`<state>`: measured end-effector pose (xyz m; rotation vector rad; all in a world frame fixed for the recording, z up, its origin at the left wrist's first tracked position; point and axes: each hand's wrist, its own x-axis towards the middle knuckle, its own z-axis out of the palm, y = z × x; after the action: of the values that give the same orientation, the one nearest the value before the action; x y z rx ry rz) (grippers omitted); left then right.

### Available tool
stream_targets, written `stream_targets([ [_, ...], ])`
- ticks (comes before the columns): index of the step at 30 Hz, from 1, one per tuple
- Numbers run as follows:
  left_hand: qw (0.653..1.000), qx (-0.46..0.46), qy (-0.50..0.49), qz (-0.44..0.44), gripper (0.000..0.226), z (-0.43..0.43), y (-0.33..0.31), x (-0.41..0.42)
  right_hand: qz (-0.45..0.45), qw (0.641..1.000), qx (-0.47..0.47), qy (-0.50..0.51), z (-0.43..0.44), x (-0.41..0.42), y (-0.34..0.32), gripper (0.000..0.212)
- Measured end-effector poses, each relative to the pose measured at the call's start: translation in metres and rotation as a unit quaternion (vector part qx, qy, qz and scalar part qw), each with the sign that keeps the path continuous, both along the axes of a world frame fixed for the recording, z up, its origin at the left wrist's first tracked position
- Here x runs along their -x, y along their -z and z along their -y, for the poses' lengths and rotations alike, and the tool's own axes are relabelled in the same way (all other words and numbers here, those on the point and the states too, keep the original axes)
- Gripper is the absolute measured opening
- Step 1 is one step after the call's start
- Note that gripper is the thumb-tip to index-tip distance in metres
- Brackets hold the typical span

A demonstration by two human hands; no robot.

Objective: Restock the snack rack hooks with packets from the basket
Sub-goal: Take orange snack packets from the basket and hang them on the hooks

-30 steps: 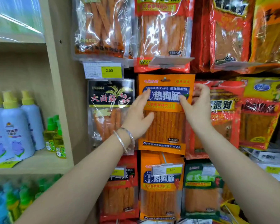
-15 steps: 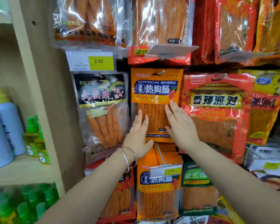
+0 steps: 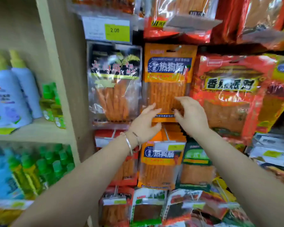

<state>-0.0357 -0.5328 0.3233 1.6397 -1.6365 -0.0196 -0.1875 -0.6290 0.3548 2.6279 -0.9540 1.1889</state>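
An orange snack packet (image 3: 168,76) with a blue label hangs from a hook in the middle of the rack. My left hand (image 3: 145,124) is at its lower left corner, fingers spread and touching the bottom edge. My right hand (image 3: 191,114) is at its lower right, fingers loosely curled against the packet's base. Neither hand grips anything. A second stack of the same orange packets (image 3: 159,163) hangs directly below, under my wrists. The basket is out of view.
A black-topped packet (image 3: 114,82) hangs to the left, a large red packet (image 3: 233,94) to the right. More packets fill the rows above and below. A wooden shelf post (image 3: 59,79) stands left, with blue bottles (image 3: 10,94) and green bottles (image 3: 51,102).
Both hands slid down the orange packet from its top to its bottom edge. The packet stays hanging on the hook. My view moved closer and a little to the right.
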Motion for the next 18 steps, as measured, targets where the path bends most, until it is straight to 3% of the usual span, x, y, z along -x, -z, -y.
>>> stream_targets([
  [4,0.994,0.047,-0.014,-0.096,0.032,-0.076,0.037,0.015,0.09,0.98,-0.156,-0.085,-0.051,0.018,0.042,0.029],
  [8,0.972,-0.061,-0.098,-0.203,0.023,-0.165,0.125,0.021,0.089,0.947,-0.27,-0.149,-0.121,0.031,0.128,0.028],
  [10,0.943,-0.138,-0.152,-0.261,0.023,-0.215,0.178,0.023,0.068,0.918,-0.351,-0.17,-0.16,0.033,0.176,0.028],
  [13,0.891,-0.183,-0.218,-0.353,0.02,-0.292,0.248,0.029,0.002,0.861,-0.478,-0.173,-0.224,0.03,0.242,0.027],
  [18,0.788,-0.243,-0.35,-0.444,0.014,-0.406,0.329,0.03,-0.128,0.784,-0.584,-0.166,-0.335,0.017,0.319,0.028],
])
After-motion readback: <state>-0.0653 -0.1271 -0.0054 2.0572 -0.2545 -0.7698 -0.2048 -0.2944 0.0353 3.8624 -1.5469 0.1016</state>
